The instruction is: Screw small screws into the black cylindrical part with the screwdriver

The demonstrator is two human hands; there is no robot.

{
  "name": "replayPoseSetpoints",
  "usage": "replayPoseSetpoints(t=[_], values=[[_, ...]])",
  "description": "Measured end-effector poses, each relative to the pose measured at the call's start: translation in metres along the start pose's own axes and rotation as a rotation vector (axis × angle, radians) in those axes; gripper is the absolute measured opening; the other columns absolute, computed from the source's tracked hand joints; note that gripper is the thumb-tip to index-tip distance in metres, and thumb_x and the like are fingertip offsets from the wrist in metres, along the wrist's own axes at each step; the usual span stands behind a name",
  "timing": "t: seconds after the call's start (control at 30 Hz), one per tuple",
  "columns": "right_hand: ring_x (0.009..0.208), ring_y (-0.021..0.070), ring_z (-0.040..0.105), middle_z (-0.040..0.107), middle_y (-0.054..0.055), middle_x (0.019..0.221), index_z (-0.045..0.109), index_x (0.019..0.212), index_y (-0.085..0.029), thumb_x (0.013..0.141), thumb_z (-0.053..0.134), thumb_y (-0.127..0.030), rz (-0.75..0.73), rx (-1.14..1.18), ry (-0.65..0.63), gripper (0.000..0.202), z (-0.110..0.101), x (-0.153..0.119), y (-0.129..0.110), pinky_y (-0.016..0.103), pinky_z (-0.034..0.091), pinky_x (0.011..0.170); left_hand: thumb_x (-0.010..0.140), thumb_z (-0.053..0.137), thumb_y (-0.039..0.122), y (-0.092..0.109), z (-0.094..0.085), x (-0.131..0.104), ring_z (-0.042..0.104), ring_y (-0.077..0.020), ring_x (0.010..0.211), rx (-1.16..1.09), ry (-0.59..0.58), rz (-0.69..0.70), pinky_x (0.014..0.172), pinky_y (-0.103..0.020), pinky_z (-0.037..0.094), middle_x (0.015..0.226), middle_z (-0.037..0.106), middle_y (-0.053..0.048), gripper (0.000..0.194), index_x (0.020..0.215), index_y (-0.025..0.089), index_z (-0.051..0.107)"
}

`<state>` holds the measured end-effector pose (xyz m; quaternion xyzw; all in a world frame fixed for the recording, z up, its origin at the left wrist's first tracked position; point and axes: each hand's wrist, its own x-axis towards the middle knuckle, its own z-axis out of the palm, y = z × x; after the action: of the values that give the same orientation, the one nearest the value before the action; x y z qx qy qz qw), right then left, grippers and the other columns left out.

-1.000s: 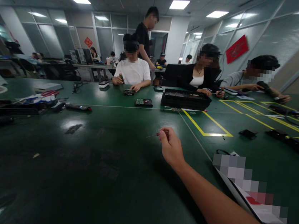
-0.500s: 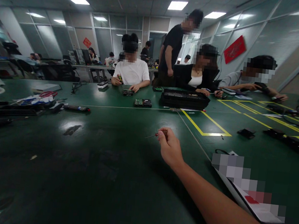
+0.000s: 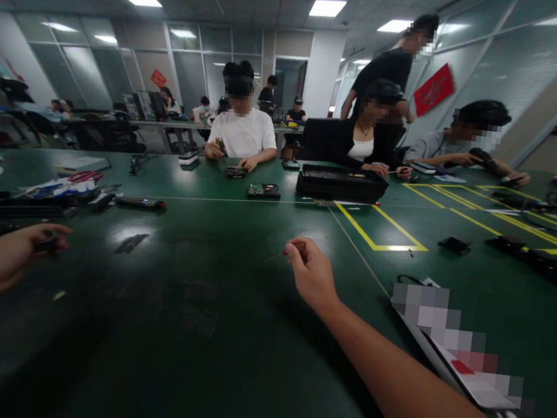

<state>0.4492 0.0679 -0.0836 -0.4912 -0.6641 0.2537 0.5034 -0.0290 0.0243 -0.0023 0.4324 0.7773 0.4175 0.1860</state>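
My right hand [image 3: 309,266] is closed on a small screwdriver with a red part by the fingers; its thin shaft [image 3: 274,257] points left over the green table [image 3: 166,357]. At the left edge my left hand [image 3: 27,247] has its fingers curled round a small dark object [image 3: 46,241], too unclear to name. Behind that hand lie scissors with red handles [image 3: 85,177] and a dark pen-like tool [image 3: 140,202]. A dark flat patch [image 3: 132,242] is on the table between my hands, farther back.
A black open box [image 3: 341,184] and a green circuit board [image 3: 263,190] stand across the table. Yellow tape [image 3: 375,247] marks rectangles at the right. A white power strip or board [image 3: 483,393] lies by my right forearm. Several people sit opposite; one person [image 3: 382,73] stands.
My left hand has come into view from the left, holding a small dark object. My right hand has barely moved. The standing person has moved right.
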Motion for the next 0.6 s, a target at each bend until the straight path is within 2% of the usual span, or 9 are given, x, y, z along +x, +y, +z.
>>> replayPoseSetpoints(t=[0.07, 0.1, 0.17, 0.23, 0.33, 0.4, 0.47, 0.53, 0.6], values=[[0.067, 0.0189, 0.064, 0.068, 0.001, 0.075, 0.064, 0.097, -0.022, 0.095, 0.054, -0.047, 0.021, 0.024, -0.001, 0.027, -0.001, 0.0, -0.001, 0.031, 0.046, 0.061, 0.085, 0.042, 0.011, 0.015, 0.036, -0.004, 0.055, -0.0122, 0.078, -0.26, -0.081, -0.105, 0.077, -0.025, 0.044, 0.069, 0.06, 0.004, 0.017, 0.093, 0.012, 0.056], [0.066, 0.0188, 0.064, 0.068, 0.001, 0.074, 0.064, 0.098, -0.022, 0.095, 0.055, -0.048, 0.033, 0.03, -0.003, 0.027, -0.001, 0.0, -0.001, 0.031, 0.046, 0.061, 0.081, 0.042, 0.011, 0.026, 0.057, -0.009, 0.055, -0.013, 0.079, -0.322, -0.152, -0.08, 0.078, -0.025, 0.044, 0.069, 0.06, 0.003, 0.021, 0.094, 0.012, 0.058], [0.063, 0.0186, 0.063, 0.067, 0.0, 0.07, 0.064, 0.1, -0.022, 0.094, 0.055, -0.048, 0.053, 0.032, -0.004, 0.028, -0.002, 0.0, -0.001, 0.031, 0.046, 0.059, 0.075, 0.047, 0.017, 0.048, 0.099, -0.023, 0.056, -0.016, 0.08, -0.374, -0.332, 0.012, 0.08, -0.029, 0.045, 0.072, 0.061, 0.001, 0.025, 0.096, 0.012, 0.06], [0.063, 0.019, 0.064, 0.067, 0.001, 0.07, 0.064, 0.103, -0.022, 0.094, 0.056, -0.048, 0.052, 0.039, 0.005, 0.029, -0.002, 0.0, 0.0, 0.031, 0.047, 0.059, 0.07, 0.05, 0.023, 0.07, 0.139, -0.04, 0.056, -0.019, 0.079, -0.336, -0.466, 0.158, 0.081, -0.033, 0.045, 0.073, 0.061, -0.002, 0.029, 0.095, 0.013, 0.062], [0.074, 0.0205, 0.068, 0.07, 0.004, 0.083, 0.063, 0.109, -0.022, 0.094, 0.056, -0.043, 0.014, 0.046, 0.046, 0.027, -0.003, -0.001, 0.002, 0.033, 0.05, 0.067, 0.073, 0.047, 0.027, 0.096, 0.185, -0.07, 0.057, -0.0224, 0.084, -0.24, -0.617, 0.37, 0.083, -0.037, 0.043, 0.081, 0.063, -0.004, 0.031, 0.096, 0.016, 0.064], [0.082, 0.0213, 0.068, 0.071, 0.006, 0.09, 0.061, 0.114, -0.022, 0.095, 0.054, -0.039, -0.012, 0.059, 0.077, 0.027, -0.003, 0.0, 0.002, 0.035, 0.051, 0.074, 0.076, 0.044, 0.026, 0.106, 0.208, -0.09, 0.057, -0.0226, 0.085, -0.203, -0.677, 0.444, 0.083, -0.037, 0.041, 0.083, 0.063, -0.004, 0.029, 0.095, 0.017, 0.064], [0.08, 0.0207, 0.068, 0.071, 0.005, 0.089, 0.061, 0.115, -0.021, 0.096, 0.052, -0.039, -0.018, 0.075, 0.099, 0.027, -0.004, 0.0, 0.0, 0.034, 0.051, 0.074, 0.079, 0.04, 0.025, 0.111, 0.224, -0.11, 0.056, -0.022, 0.084, -0.168, -0.721, 0.503, 0.081, -0.036, 0.041, 0.083, 0.062, -0.004, 0.026, 0.09, 0.018, 0.062], [0.073, 0.019, 0.066, 0.07, 0.004, 0.083, 0.064, 0.109, -0.02, 0.096, 0.053, -0.042, -0.013, 0.064, 0.113, 0.027, -0.005, 0.0, -0.003, 0.032, 0.049, 0.068, 0.084, 0.038, 0.026, 0.111, 0.234, -0.128, 0.055, -0.0215, 0.085, -0.087, -0.75, 0.575, 0.078, -0.036, 0.04, 0.085, 0.06, -0.004, 0.024, 0.088, 0.019, 0.06], [0.067, 0.0174, 0.063, 0.069, 0.003, 0.077, 0.066, 0.093, -0.02, 0.094, 0.057, -0.045, -0.023, 0.017, 0.121, 0.026, -0.007, 0.0, -0.009, 0.03, 0.046, 0.063, 0.084, 0.045, 0.027, 0.107, 0.239, -0.142, 0.055, -0.0221, 0.087, 0.046, -0.743, 0.651, 0.077, -0.035, 0.041, 0.091, 0.06, -0.004, 0.018, 0.093, 0.02, 0.06]])
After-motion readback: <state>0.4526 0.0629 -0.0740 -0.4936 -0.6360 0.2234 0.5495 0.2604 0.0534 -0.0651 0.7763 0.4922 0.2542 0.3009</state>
